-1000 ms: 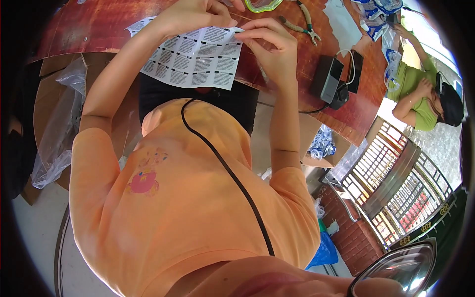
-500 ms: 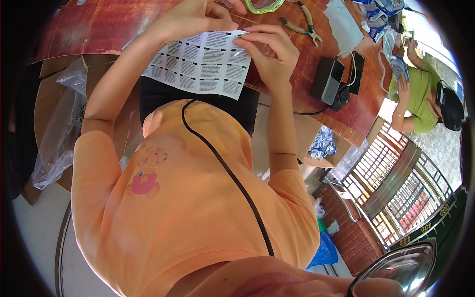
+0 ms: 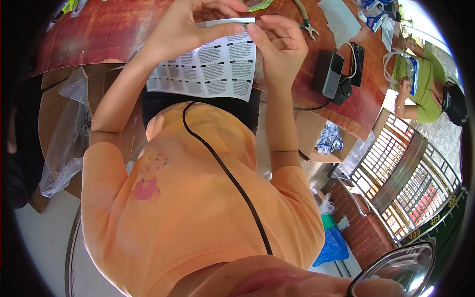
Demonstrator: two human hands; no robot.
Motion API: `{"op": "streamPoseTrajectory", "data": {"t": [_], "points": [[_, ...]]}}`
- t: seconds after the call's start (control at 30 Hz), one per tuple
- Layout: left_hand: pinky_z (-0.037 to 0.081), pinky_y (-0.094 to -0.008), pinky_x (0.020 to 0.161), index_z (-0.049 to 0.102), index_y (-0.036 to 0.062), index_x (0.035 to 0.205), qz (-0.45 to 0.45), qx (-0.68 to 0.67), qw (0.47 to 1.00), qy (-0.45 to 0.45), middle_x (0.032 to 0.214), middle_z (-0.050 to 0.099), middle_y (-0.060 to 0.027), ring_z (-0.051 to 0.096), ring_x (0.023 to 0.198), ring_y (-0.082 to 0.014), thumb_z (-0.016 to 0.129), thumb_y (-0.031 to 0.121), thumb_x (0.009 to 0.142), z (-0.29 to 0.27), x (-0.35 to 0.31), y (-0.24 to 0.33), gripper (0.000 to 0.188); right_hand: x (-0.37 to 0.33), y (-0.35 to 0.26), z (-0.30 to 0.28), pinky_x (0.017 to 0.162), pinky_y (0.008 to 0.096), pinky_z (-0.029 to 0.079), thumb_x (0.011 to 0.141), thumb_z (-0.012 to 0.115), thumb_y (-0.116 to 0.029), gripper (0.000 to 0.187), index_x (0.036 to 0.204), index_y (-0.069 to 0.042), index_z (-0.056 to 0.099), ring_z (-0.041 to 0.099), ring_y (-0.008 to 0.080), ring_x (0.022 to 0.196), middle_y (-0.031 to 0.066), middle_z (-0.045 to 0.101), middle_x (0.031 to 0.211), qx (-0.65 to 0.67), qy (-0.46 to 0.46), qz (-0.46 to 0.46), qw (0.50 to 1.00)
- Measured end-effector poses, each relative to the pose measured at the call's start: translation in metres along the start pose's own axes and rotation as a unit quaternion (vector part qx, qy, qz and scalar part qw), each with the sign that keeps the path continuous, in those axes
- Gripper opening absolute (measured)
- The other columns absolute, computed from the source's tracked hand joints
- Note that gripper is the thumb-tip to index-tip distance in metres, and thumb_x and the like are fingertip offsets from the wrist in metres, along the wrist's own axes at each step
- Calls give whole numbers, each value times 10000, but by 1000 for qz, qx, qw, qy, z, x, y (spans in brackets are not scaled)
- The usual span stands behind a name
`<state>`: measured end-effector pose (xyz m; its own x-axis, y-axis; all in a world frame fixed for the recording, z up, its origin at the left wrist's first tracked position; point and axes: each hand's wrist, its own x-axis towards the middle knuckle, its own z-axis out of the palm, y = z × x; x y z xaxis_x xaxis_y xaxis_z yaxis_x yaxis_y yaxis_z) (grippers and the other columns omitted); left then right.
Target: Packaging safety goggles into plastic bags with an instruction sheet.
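Note:
A sheet of printed labels (image 3: 217, 67), white with small black print in blocks, hangs over the table's near edge. Its far edge is curled or folded over into a narrow white strip. My left hand (image 3: 190, 29) grips the sheet near this strip, the thumb lying along it and the fingers bent beyond. At the sheet's right corner my right hand (image 3: 284, 47) pinches it between thumb and fingers. Just beyond the left fingertips sits a clear, green-rimmed container (image 3: 260, 5), cut off by the picture's edge.
Pliers (image 3: 308, 27), a white paper (image 3: 340, 20) and a black power bank (image 3: 327, 74) with a cable lie right on the red table (image 3: 109, 34). Below stand an open carton (image 3: 309, 131) and a carton with plastic film (image 3: 69, 114). A co-worker in green (image 3: 420, 84) is at right.
The sheet's far edge now shows as a curled white strip. My left thumb has come down along it, and my right fingers have closed on the corner. The co-worker's hands have moved.

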<state>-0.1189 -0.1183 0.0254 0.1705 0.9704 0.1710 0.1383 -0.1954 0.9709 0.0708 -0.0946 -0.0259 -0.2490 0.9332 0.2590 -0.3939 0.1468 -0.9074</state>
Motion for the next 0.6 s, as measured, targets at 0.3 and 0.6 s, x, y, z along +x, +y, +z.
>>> {"op": "streamPoseTrajectory", "data": {"t": [0.3, 0.6], "points": [[479, -210, 736, 655, -7, 1061, -67, -161, 985, 2, 866, 700, -52, 639, 810, -76, 712, -44, 816, 8, 9, 21, 254, 0, -31, 2, 707, 230, 520, 722, 794, 109, 211, 902, 50, 701, 640, 135, 771, 91, 698, 887, -278, -38, -267, 922], [455, -198, 708, 657, -12, 1074, 326, -351, 875, -68, 838, 701, -51, 628, 771, -64, 696, -55, 801, 25, 26, -17, 279, -6, -48, 6, 670, 213, 524, 710, 802, 107, 239, 922, 36, 716, 652, 132, 788, 92, 700, 892, -303, -44, -273, 912]]}}
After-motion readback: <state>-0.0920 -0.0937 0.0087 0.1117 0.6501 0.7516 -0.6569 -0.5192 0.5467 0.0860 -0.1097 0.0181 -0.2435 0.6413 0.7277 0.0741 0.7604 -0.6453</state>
